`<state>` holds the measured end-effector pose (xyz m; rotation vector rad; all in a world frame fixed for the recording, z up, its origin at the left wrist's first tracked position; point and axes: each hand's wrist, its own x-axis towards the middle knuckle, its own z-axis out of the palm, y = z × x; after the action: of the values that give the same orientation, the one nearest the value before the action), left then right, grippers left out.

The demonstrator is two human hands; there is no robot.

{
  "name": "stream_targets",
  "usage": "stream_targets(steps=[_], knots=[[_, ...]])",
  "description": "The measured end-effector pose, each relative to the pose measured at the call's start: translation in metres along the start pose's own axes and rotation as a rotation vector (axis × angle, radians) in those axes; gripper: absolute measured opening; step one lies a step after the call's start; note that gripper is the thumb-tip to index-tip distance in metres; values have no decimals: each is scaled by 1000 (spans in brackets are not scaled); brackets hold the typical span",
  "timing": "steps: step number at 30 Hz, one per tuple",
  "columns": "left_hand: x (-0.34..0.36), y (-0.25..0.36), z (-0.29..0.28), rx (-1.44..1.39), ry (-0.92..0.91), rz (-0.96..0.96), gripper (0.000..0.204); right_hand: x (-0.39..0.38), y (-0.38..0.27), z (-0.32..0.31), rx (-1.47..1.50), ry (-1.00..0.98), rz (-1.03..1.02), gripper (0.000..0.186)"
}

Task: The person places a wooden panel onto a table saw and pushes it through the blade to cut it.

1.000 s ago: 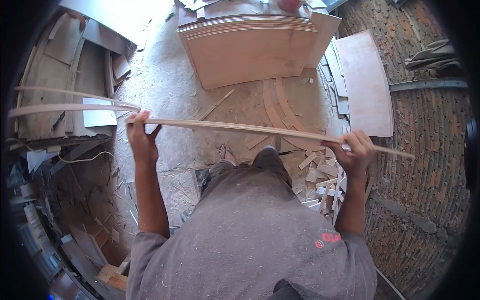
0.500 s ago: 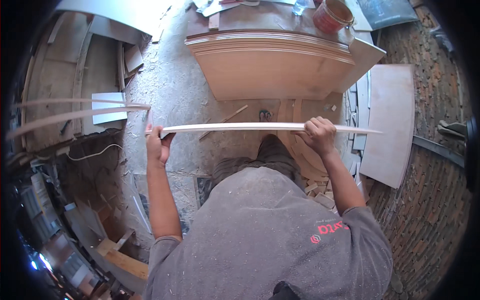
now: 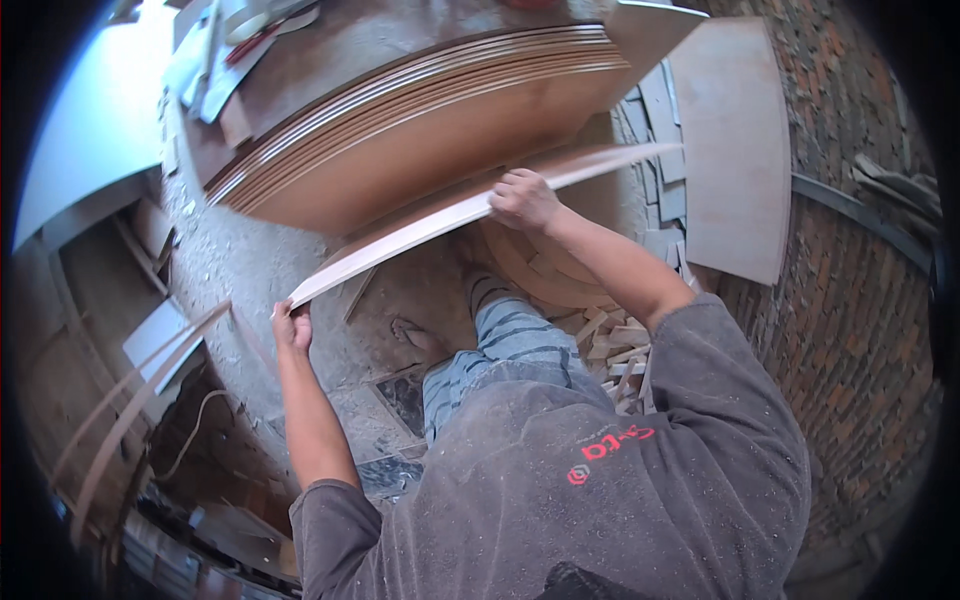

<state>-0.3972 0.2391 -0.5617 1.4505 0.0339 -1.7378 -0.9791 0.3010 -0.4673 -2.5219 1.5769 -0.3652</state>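
A long, thin wooden panel (image 3: 400, 239) with a pale edge is held between my two hands, slanting up from lower left to upper right. My left hand (image 3: 292, 328) grips its near left end, fingers closed on the edge. Along the same edge, right of the middle, my right hand (image 3: 525, 201) is closed over the panel, knuckles up. Just beyond the panel stands a stack of brown boards (image 3: 430, 145), their edges lined up along the top. Part of the panel's face is blurred, and I cannot tell whether it touches the stack.
On the right a pale board (image 3: 735, 150) leans near a brick wall (image 3: 850, 330). Wood offcuts (image 3: 620, 345) lie on the floor beside my legs. Thin curved strips (image 3: 150, 385) jut out at left, near a white sheet (image 3: 160, 340). Papers and scraps (image 3: 235, 50) rest behind the stack.
The panel has gone from nearly level to slanted, its right end now farther away and closer to the stack. My view has turned. Both hands keep hold of the panel.
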Motion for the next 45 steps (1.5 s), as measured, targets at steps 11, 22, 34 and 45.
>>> stream_targets(steps=[11,22,34,45], knots=[[15,22,96,229,223,-68,91,66,54,81,-83,-198,-7,15],[-150,-102,-17,1122,230,21,35,96,-16,48,152,-191,205,15],[-331,-173,-118,868,861,165,29,76,-159,-26,20,-946,401,38],[-429,-344,-279,902,351,-70,11,151,-215,18,280,-395,346,28]])
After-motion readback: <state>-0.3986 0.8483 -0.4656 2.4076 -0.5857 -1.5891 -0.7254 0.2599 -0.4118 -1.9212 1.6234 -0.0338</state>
